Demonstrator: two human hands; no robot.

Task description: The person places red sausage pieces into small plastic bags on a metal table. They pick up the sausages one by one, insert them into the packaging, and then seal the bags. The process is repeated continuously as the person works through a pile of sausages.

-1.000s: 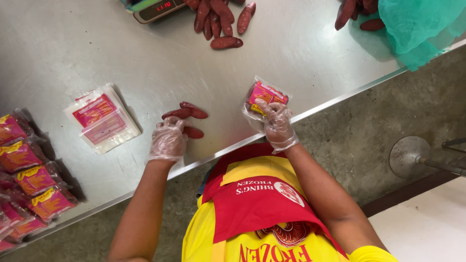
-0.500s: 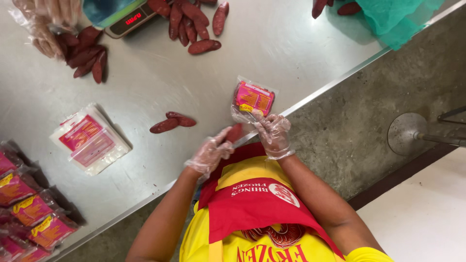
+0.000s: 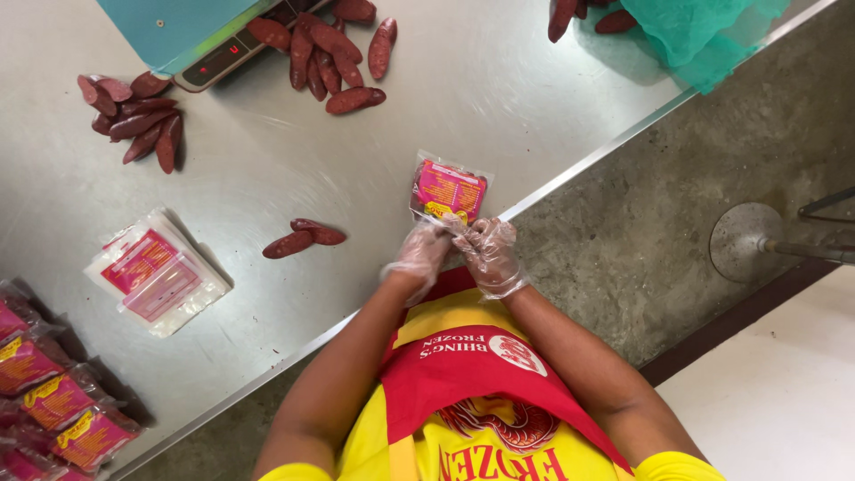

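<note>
A clear pouch with a pink and yellow label [image 3: 450, 189] is held near the front edge of the steel table [image 3: 534, 107], with dark red sausages inside. Both my hands wear thin clear gloves. My left hand [image 3: 417, 256] and my right hand [image 3: 491, 256] meet at the pouch's near end and pinch it together. Two loose red sausages [image 3: 304, 238] lie on the table just left of my left hand.
A small stack of empty labelled pouches [image 3: 157, 272] lies at the left. Filled packs [image 3: 55, 405] are piled at the lower left corner. Sausage heaps [image 3: 134, 118] [image 3: 331, 52] flank a scale [image 3: 209, 55] with a teal tray. A green net [image 3: 705, 31] lies at the far right.
My left hand left the loose sausages, carried one to the pouch and now grips the pouch's end with the right hand. Two sausages lie where three were.
</note>
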